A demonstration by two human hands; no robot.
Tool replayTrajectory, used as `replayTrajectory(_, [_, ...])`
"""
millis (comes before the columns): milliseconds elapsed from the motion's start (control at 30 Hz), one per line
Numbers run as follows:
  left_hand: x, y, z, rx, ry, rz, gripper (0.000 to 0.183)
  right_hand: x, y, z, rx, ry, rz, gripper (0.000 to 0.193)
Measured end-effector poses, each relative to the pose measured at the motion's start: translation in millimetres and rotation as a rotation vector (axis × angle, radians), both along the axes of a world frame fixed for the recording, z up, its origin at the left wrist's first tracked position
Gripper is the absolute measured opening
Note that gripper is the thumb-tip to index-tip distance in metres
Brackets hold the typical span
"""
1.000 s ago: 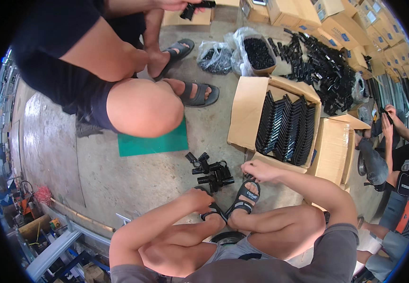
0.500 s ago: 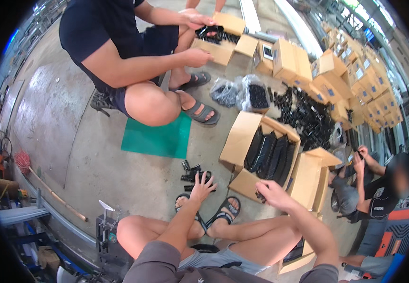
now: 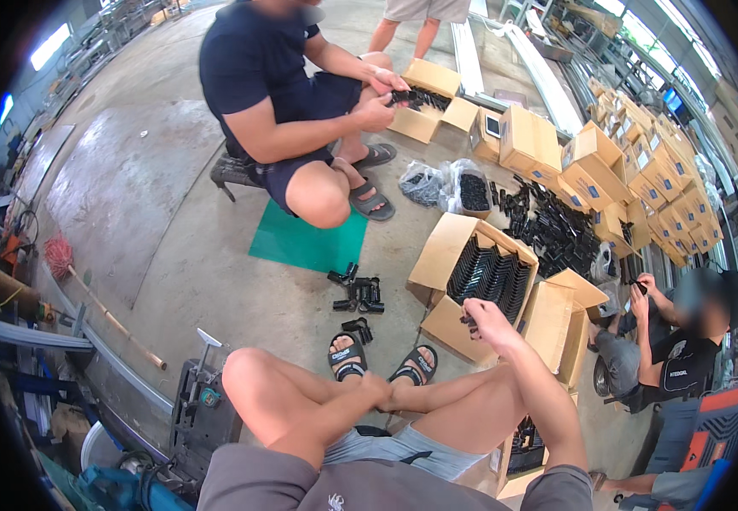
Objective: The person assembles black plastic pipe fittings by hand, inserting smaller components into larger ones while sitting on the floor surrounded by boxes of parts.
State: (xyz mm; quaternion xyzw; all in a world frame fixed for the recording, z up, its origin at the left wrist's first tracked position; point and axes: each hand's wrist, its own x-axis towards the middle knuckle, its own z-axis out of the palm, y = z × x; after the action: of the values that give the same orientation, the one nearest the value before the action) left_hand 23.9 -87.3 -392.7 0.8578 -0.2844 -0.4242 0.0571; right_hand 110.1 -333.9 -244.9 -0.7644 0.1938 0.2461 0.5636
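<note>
My right hand (image 3: pixel 490 325) is closed around small dark pieces (image 3: pixel 470 323), mostly covered by the fingers, at the near flap of an open cardboard box (image 3: pixel 431 255). Rows of black angled parts (image 3: pixel 486 274) fill that box. Low between my shins is my left hand (image 3: pixel 376 390), beside my ankle; its fingers are blurred and partly hidden. On the floor beyond my sandals lies a small group of black tubular parts (image 3: pixel 358 295), with another few black parts (image 3: pixel 357 329) closer to my left foot.
A person (image 3: pixel 279 111) sits opposite, handling a black part over another carton (image 3: pixel 411 126). A green sheet (image 3: pixel 305 243) lies on the floor. Loose black parts (image 3: pixel 552 221) are heaped at right, before stacked cartons (image 3: pixel 658 170). Another person (image 3: pixel 684 341) works at right.
My left hand has drawn back from the black floor parts to near my ankles. My right hand stays closed by the box. The view has tilted up, and the person opposite has brought both hands together.
</note>
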Motion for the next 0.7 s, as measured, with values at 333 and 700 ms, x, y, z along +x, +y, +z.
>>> replayTrajectory(333, [-102,28,-26,-0.230,0.193,0.184,0.031,7,38,15,-0.048,-0.139,0.103,0.030])
replayTrajectory(700, [-86,127,-39,-0.148,0.271,0.339,0.030,79,68,-3,-0.149,-0.025,0.285,0.035])
